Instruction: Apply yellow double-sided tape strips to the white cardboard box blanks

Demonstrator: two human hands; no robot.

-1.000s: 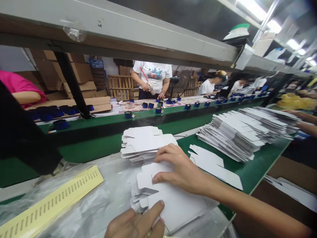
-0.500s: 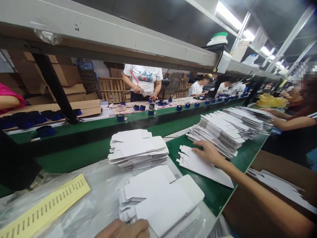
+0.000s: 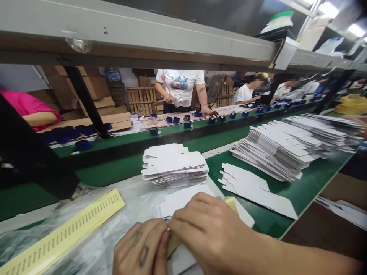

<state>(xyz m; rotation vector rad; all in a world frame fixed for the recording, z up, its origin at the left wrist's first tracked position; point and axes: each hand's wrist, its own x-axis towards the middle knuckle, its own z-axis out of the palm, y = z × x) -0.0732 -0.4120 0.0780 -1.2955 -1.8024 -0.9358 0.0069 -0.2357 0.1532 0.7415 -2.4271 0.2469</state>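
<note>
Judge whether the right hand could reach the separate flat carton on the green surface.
Probably yes: the carton lies close to the right hand with nothing visible blocking it, though that hand looks occupied with a yellow strip.

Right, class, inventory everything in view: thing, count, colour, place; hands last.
carton stacks: two, white, centre
small carton batch: one, white, centre right
large carton piles: several, white, right
paper: count unclear, yellow, front centre
printed sheets: two visible, yellow, lower left
plastic film: uncounted, clear, lower left
green surfaces: at least two, green, middle and right
round parts: many, blue, middle
bag: one, yellow, far right
people: several, white or pink tops, mostly opposite
cardboard boxes: several, brown, back left
overhead shelf: one, grey, top
lamps: several, white, upper right
left hand: one, bare, front
right hand: one, bare, front
</note>
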